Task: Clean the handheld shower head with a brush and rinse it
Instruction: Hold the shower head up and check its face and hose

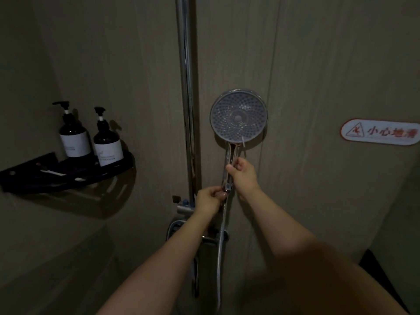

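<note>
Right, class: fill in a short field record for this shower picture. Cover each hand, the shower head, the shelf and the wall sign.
left hand: pinches the bottom end of the handle, where the hose joins
right hand: grips the handle partway up
shower head: round nozzle face turned toward the camera, held up beside the chrome riser pole
brush: none in view
corner shelf: black, carrying two dark pump bottles
wall sign: red and white warning sticker at right
</note>
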